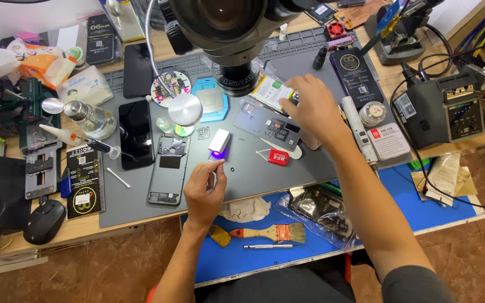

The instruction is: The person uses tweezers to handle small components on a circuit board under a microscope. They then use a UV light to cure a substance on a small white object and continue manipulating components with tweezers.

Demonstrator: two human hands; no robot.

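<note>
On the grey work mat [265,168], seen from the head camera, the person's left hand [203,188] rests with its fingers curled, the fingertips pinching the near end of a small white lamp [219,143] that glows purple underneath. The lamp lies just beyond the fingertips, tilted away from the hand. To the left of this hand, an opened phone frame [168,168] lies flat, and further left a black phone [136,133] lies face up. Just beyond the lamp to the right sits a grey phone back panel [268,126], and a small red tag [278,157] lies to the right of the lamp.

The right hand [312,106] hovers further away over the mat, fingers spread and loose, grasping nothing that can be seen; its fingertips are at a yellow-green packet [270,90] beneath the microscope head [225,33]. To the right of this hand lies a white pen-shaped tool [357,126]. Near the left wrist, a crumpled tissue [248,210] and a paintbrush [273,232] lie on the blue mat [310,247].
</note>
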